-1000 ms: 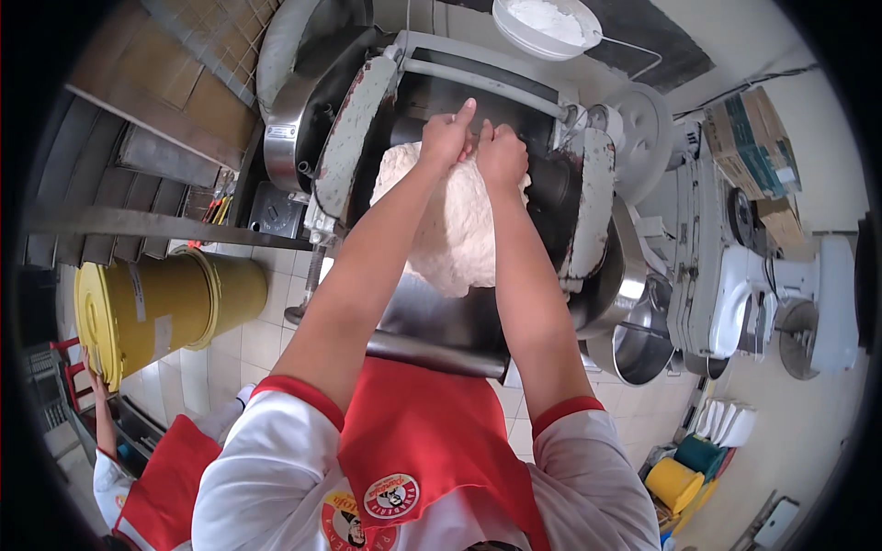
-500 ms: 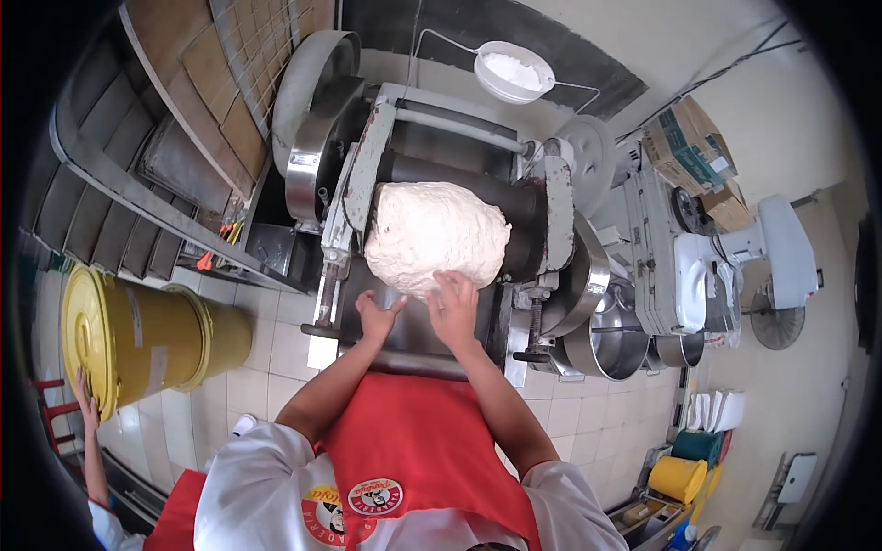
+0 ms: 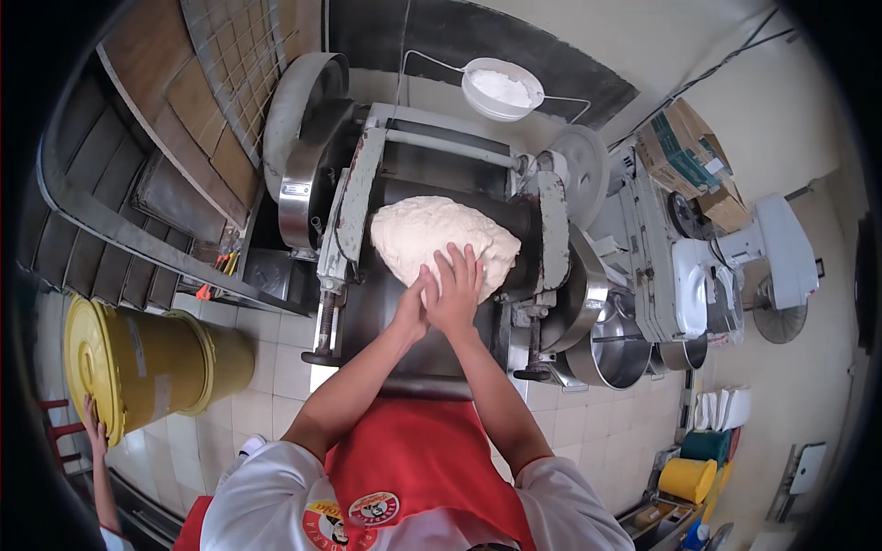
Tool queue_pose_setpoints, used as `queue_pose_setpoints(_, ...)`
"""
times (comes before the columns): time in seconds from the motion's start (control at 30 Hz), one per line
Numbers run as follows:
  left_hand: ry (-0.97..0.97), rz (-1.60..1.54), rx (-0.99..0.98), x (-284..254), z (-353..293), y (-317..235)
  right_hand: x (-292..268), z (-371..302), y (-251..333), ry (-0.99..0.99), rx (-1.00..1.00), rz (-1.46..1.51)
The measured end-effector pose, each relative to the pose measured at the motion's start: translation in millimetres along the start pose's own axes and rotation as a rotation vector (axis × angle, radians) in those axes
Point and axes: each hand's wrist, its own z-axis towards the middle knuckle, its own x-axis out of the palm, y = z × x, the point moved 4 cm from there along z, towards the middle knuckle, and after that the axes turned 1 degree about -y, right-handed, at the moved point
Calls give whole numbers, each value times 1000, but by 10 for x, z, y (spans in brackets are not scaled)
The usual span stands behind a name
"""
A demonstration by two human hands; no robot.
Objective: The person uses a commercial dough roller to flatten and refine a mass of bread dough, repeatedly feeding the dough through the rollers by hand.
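Observation:
A large, pale mass of dough (image 3: 432, 230) rests against the dark roller (image 3: 524, 241) of a dough sheeter, on its sloping metal feed plate (image 3: 363, 344). My right hand (image 3: 455, 292) lies on the dough's near side, fingers stretched out and slightly spread. Close beside it, my left hand (image 3: 415, 305) touches the right one at the dough's lower edge. Its fingers look extended, though they are partly hidden. Neither hand grasps anything.
The sheeter's side frames (image 3: 551, 230) stand on both sides, with a hand knob (image 3: 320, 357) low at the left. White powder fills a hanging bowl (image 3: 501, 89) beyond. Yellow bins (image 3: 138, 367) stand left, where another person's hand (image 3: 94, 427) touches a lid. Steel mixing bowls (image 3: 616, 354) are right.
Both hands have come together, and the right has moved up onto the dough. The dough's near side is pushed in, and its right end now tapers farther right.

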Motion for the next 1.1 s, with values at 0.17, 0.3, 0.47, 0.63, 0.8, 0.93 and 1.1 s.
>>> queue_pose_setpoints(0.17,95,-198,39,84,-93,24,273,408,-538,-67,-50,110)
queue_pose_setpoints(0.3,-252,-37,-139,-613,-419,233,458,718,-789,-63,-85,130)
queue_pose_setpoints(0.47,-356,78,-175,-1405,181,513,727,1181,-1031,-49,-147,150)
queue_pose_setpoints(0.63,-264,-336,22,-853,933,210,766,1120,-1132,40,-71,216)
queue_pose_setpoints(0.8,104,-497,185,-442,1156,77,-91,241,-1183,65,131,419)
queue_pose_setpoints(0.93,43,-583,257,-681,1667,170,-1132,-1347,-1480,135,322,98)
queue_pose_setpoints(1.1,-87,-499,305,-813,2066,76,-1710,-2620,-1690,230,791,-55)
